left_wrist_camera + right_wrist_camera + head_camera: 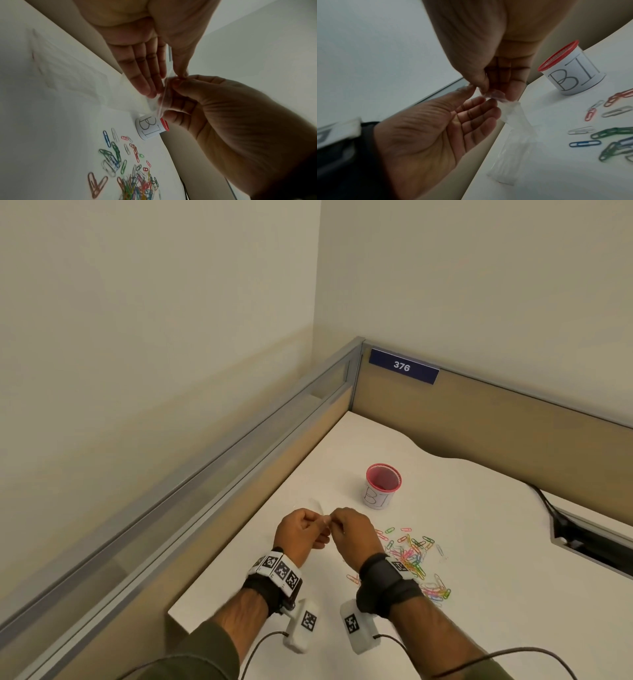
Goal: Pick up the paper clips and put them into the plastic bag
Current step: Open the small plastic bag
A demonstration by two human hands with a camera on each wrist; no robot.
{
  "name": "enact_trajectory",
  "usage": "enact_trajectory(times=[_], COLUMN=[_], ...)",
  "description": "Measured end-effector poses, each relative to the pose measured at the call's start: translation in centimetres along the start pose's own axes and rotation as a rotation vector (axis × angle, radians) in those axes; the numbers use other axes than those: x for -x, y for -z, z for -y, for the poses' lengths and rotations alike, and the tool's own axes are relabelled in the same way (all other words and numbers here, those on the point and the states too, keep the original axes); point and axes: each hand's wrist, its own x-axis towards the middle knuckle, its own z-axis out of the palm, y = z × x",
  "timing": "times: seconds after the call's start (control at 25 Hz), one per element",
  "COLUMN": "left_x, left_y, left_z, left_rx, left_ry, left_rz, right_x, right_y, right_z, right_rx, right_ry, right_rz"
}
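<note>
Cup, red mesh rim, white paper wrap w/ handwritten "BI". Blue plate on partition behind cup reads "376". We see clear plastic bag held up just in front-left of cup: top edge pinched betw. thumb and fingertips of left hand and right hand, bag hanging below fingers, lower end at desk. Paper clips, mixed colours, loose on desk in front-right of cup, untouched.
</note>
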Motion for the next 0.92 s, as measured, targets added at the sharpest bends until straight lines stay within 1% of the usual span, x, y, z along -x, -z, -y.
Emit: enact_trajectory(times=[0.16, 0.28, 0.4, 0.52, 0.68, 0.84, 0.92], left_x=[2.4, 4.2, 4.5, 3.2, 1.4, -0.1, -1.0], left_y=[-2.1, -3.5, -3.8, -3.3, -1.9, -1.0, -1.1], left_z=[-0.2, -0.2, -0.1, -0.3, -0.4, -0.1, -0.1], left_rx=[-0.057, -0.066, -0.095, -0.136, -0.105, -0.122, -0.098], left_ry=[-0.031, -0.041, -0.045, -0.054, -0.079, -0.074, -0.064], left_rz=[-0.055, -0.062, -0.063, -0.041, 0.056, 0.049, 0.067], right_x=[2.2, 3.7, 4.1, 3.5, 2.0, 1.2, 0.8], right_y=[1.4, 2.1, 2.6, 2.6, 2.0, 1.4, 1.5], right_z=[-1.4, -2.2, -2.1, -1.7, -1.0, -0.3, -0.4], right_rx=[-0.040, -0.067, -0.075, -0.079, -0.089, -0.074, -0.050], right_ry=[0.011, 0.006, -0.001, -0.006, -0.034, -0.061, -0.062], right_rz=[0.011, 0.023, 0.033, 0.008, -0.028, -0.010, -0.020])
